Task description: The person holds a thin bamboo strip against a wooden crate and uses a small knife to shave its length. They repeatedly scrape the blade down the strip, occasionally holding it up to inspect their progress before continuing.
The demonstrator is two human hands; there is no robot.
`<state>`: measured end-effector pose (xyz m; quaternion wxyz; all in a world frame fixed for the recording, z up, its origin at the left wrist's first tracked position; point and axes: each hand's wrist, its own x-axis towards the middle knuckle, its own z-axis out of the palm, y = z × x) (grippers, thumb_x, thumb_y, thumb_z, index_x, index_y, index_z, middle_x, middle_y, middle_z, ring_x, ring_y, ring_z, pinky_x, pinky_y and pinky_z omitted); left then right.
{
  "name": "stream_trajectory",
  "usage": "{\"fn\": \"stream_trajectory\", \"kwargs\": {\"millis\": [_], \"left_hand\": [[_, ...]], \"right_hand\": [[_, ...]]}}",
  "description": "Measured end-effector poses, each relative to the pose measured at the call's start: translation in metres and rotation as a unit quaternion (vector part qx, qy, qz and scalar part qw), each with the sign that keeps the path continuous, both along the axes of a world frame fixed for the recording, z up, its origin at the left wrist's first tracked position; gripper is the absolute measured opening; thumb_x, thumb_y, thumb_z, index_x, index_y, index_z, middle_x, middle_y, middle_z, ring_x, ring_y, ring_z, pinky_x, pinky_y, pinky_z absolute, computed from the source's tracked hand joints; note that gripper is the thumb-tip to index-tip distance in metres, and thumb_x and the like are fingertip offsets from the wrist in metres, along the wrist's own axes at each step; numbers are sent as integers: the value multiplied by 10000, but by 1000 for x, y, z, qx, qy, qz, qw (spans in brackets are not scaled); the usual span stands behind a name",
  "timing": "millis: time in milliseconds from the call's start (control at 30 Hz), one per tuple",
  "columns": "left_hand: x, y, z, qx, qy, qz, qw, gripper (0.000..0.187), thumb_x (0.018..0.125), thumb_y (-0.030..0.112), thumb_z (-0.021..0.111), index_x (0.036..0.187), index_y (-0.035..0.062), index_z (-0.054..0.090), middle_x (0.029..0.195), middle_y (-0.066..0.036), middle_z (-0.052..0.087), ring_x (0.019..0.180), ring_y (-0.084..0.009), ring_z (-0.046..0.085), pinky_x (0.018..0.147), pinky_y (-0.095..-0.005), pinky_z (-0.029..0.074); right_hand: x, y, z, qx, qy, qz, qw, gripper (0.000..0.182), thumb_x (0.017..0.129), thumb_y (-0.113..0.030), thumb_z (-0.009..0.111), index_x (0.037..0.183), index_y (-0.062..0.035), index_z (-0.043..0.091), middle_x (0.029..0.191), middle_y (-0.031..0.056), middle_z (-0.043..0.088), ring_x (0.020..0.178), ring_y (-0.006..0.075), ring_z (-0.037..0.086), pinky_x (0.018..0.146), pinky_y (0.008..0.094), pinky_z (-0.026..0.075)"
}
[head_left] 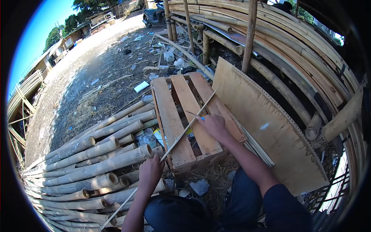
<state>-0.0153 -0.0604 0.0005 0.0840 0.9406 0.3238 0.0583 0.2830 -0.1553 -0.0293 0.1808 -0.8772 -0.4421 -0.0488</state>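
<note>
A long thin bamboo strip (181, 136) runs diagonally over a wooden slatted crate (176, 116) in front of me. My left hand (151, 170) is closed round the strip near the crate's front left corner, and the strip's lower end passes back under my forearm. In my right hand (213, 126) is a knife (192, 114), its blade pointing left and a bit of blue showing by the fingers. The blade crosses over the strip above the crate's middle slat; most of the handle is hidden in the fist.
Cut bamboo poles (96, 168) lie stacked on the left. A worn plywood sheet (266, 127) leans at the right of the crate, with several thin strips (255, 149) beside it. Long split bamboo (286, 34) rests on a post rack behind. Litter is scattered over the ground (104, 85).
</note>
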Motion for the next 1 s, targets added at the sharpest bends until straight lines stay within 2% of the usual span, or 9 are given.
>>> {"fn": "stream_trajectory", "kwargs": {"millis": [33,167,300,433,633,767,833,933,1000], "left_hand": [[0,0,0,-1,1,-1,1000,288,917,322,615,879,44,548,689,-198,636,687,-387,665,608,-501,523],[1,2,0,-4,-2,-8,1000,288,914,319,618,884,41,552,698,-203,637,686,-392,657,607,-505,518],[3,0,5,-64,-20,1,998,290,910,294,618,849,12,590,721,-225,636,714,-416,644,642,-520,509],[0,3,1,-156,-25,17,987,303,908,280,617,815,-8,614,741,-239,634,745,-429,634,684,-526,501],[2,0,7,-154,-19,26,988,297,909,279,617,822,-6,623,741,-237,633,747,-427,636,691,-527,503],[4,-2,9,-82,-22,9,996,291,914,282,609,833,4,626,727,-236,633,715,-420,643,666,-523,517],[5,-1,8,-77,-17,12,997,290,917,283,605,836,6,627,721,-236,633,705,-418,644,659,-522,521],[3,-2,8,-87,-22,10,996,294,921,288,598,840,7,628,717,-235,634,706,-418,646,663,-521,521],[2,-3,11,-88,-18,16,996,297,924,290,594,843,7,629,715,-232,637,705,-416,649,661,-521,522]], "right_hand": [[21,-4,-2,-13,-9,-58,998,580,970,-498,473,721,-32,711,663,212,651,653,371,672,607,471,525],[37,-18,-7,16,1,-84,996,582,975,-491,458,734,-29,717,656,191,663,662,369,681,613,491,530],[-44,-12,10,1,112,72,991,600,969,-501,460,736,-5,704,650,202,655,668,377,680,637,483,539],[-72,-3,4,-2,90,186,978,603,973,-502,457,728,-7,699,638,201,649,645,372,676,615,484,530],[5,4,7,0,44,5,999,612,970,-510,465,731,0,704,634,208,644,626,376,667,573,483,516],[-37,-1,11,-32,99,39,994,616,970,-511,464,731,4,702,642,217,646,649,378,673,594,491,522],[-69,-3,18,-20,155,136,978,626,979,-516,441,741,1,703,648,224,640,684,395,670,658,497,527],[-73,3,14,-7,112,158,981,607,964,-504,481,724,9,699,642,227,644,673,381,680,630,484,535],[-44,9,10,-3,93,80,992,596,964,-495,490,711,2,701,640,227,644,658,382,678,624,481,534]]}}
